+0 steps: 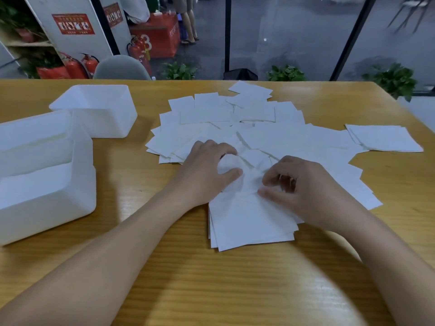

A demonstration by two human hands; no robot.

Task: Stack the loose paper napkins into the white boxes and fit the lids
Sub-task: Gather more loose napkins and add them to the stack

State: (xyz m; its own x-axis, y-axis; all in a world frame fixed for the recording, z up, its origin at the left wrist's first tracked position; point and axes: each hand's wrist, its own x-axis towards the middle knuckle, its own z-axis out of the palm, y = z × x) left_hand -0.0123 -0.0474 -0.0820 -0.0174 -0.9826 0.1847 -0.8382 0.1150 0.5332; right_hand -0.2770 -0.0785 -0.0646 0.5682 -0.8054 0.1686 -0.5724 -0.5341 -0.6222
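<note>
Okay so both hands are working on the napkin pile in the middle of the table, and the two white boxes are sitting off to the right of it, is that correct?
Not quite. The head view shows the two white boxes to the left of the napkin pile, not the right. The rest holds: the left hand and right hand are both on the napkins in the middle of the table.
</note>
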